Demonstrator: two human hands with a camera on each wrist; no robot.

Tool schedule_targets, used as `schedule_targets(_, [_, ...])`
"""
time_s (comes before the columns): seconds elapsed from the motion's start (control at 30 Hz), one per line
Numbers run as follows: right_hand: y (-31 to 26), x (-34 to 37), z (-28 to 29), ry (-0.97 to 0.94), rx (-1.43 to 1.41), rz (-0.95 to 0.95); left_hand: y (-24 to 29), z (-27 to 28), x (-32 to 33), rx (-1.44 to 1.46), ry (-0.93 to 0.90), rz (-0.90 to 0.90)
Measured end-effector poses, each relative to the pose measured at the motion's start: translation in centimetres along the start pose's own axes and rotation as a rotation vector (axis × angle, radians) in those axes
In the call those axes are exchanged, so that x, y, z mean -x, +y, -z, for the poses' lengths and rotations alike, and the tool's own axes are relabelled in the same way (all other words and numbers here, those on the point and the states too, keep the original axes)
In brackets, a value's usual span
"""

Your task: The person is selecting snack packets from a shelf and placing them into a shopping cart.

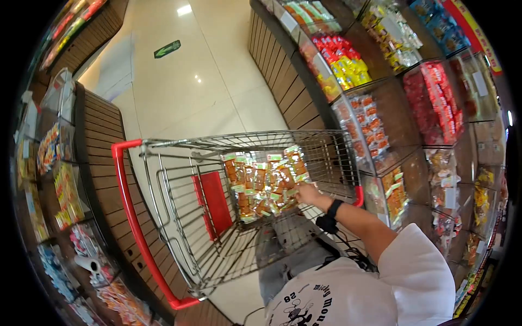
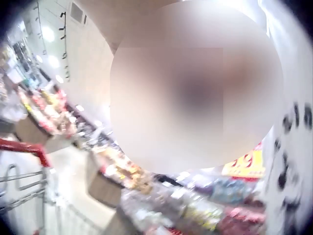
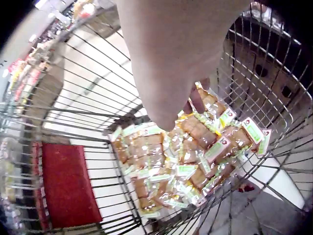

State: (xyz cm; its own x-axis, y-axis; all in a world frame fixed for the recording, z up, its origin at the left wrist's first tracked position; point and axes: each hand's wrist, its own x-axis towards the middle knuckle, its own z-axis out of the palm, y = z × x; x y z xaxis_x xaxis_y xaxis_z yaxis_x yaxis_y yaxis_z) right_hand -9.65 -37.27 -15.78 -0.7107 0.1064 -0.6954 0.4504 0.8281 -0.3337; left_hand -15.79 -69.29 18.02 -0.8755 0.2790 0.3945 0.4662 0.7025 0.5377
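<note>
Several clear packets of brown snacks (image 1: 261, 182) (image 3: 195, 134) with green and white labels lie in a layer inside the metal shopping cart (image 1: 244, 133) (image 3: 90, 112). My right hand (image 1: 310, 194) (image 3: 171, 63) reaches down into the cart, its fingers touching the packets at one side of the layer. In the right wrist view the fingers (image 3: 196, 101) point down among the packets and their tips are partly hidden, so a grip is not plain. A black band (image 1: 329, 217) is round that wrist. The left hand shows in no view.
The cart has a red handle (image 1: 128, 212) and a red panel (image 1: 215, 204) (image 3: 68, 186). Shelves of bagged sweets (image 1: 348, 70) stand at the right, and more shelves (image 1: 65, 190) at the left. Pale tiled floor (image 1: 179, 92) runs between them.
</note>
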Motion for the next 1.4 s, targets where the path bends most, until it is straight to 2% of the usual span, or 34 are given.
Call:
schedule_targets(0.03, [1.5, -2.7, -1.4, 0.054, -0.053, -0.013, -1.3, -2.6, 0.5, 0.01, -0.121, 0.217])
schedule_targets(0.07, [2.9, -5.4, -2.9, 0.069, -0.084, -0.051, -4.1, -6.2, 2.1, 0.283, -0.242, 0.504])
schedule_targets(0.13, [4.1, -9.5, -3.3, 0.019, -0.146, -0.148, -6.0, -10.6, 0.6, -0.089, -0.711, -0.118])
schedule_targets(0.2, [5.4, -13.5, -4.7, 0.175, -0.064, -0.072, -6.2, -14.3, 1.3, -0.115, -0.925, 0.046])
schedule_targets(0.23, [5.1, -14.9, -4.2, 0.083, -0.055, -0.192, -6.9, -15.5, 2.5, -0.133, -0.986, 0.103])
schedule_targets(0.27, [4.8, -15.9, -3.9, 0.177, -0.075, -0.165, -7.2, -16.3, 3.5, -0.125, -1.044, 0.187])
schedule_targets(0.33, [6.7, -18.7, -5.1, 0.122, -0.055, -0.033, -6.7, -17.2, 3.5, -0.097, -1.046, 0.25])
schedule_targets(0.37, [8.0, -19.8, -6.8, 0.185, -0.045, 0.02, -7.0, -17.5, 3.9, -0.099, -1.07, 0.274])
schedule_targets(0.47, [6.9, -18.9, -4.8, 0.116, 0.084, -0.082, -8.0, -17.6, 4.5, -0.122, -1.057, 0.331])
schedule_targets(0.6, [4.7, -15.4, -1.1, -0.104, 0.206, -0.039, -8.7, -17.6, 3.6, -0.158, -1.046, 0.344])
schedule_targets(0.63, [4.9, -15.3, -3.0, 0.163, 0.221, 0.096, -8.6, -17.7, 3.4, -0.11, -1.022, 0.394])
schedule_targets(0.67, [5.4, -14.9, -4.5, 0.119, 0.248, 0.179, -8.8, -17.8, 3.8, -0.036, -0.995, 0.425])
schedule_targets(0.73, [2.9, -11.4, -3.0, 0.267, 0.153, 0.402, -9.5, -18.3, 5.0, 0.111, -0.928, 0.48])
schedule_targets(0.8, [-2.2, -5.0, 1.6, 0.321, 0.091, 0.373, -10.3, -19.1, 6.0, 0.178, -0.961, 0.561])
schedule_targets(0.87, [-6.2, 0.8, 5.2, 0.324, 0.214, 0.612, -11.0, -20.1, 6.5, 0.289, -0.954, 0.509])
schedule_targets(0.93, [-10.0, 6.1, 7.2, 0.295, 0.152, 0.741, -10.5, -19.9, 5.4, 0.948, -0.789, 0.881])
schedule_targets(0.97, [-11.0, 7.8, 6.4, 0.353, 0.122, 0.869, -10.1, -19.5, 4.6, 1.28, -0.675, 1.049])
schedule_targets(1.0, [-12.1, 9.4, 5.6, 0.409, 0.096, 1.003, -8.5, -17.8, 2.5, 1.565, -0.684, 0.972])
schedule_targets(1.07, [-15.1, 13.2, 5.0, 0.546, 0.059, 1.197, -8.5, -15.8, 2.9, 1.37, -0.496, 1.005])
schedule_targets(1.1, [-16.4, 15.3, 5.0, 0.609, 0.045, 1.298, -9.8, -15.5, 4.2, 1.104, -0.523, 0.958])
schedule_targets(1.2, [-18.9, 19.5, 6.4, 0.641, 0.17, 1.406, -5.8, -10.2, 3.2, 1.124, -0.384, 0.615])
schedule_targets(1.23, [-19.8, 21.1, 6.8, 0.647, 0.06, 1.354, -5.1, -8.5, 3.6, 1.153, -0.365, 0.632])
schedule_targets(1.33, [-21.7, 24.0, 8.7, 0.986, -0.317, 1.086, -4.6, -5.1, 5.3, 1.152, -0.273, 0.473])
schedule_targets(1.4, [-23.1, 25.3, 9.7, 0.742, -0.66, 0.889, -2.5, -2.0, 5.9, 1.269, -0.281, 0.424])
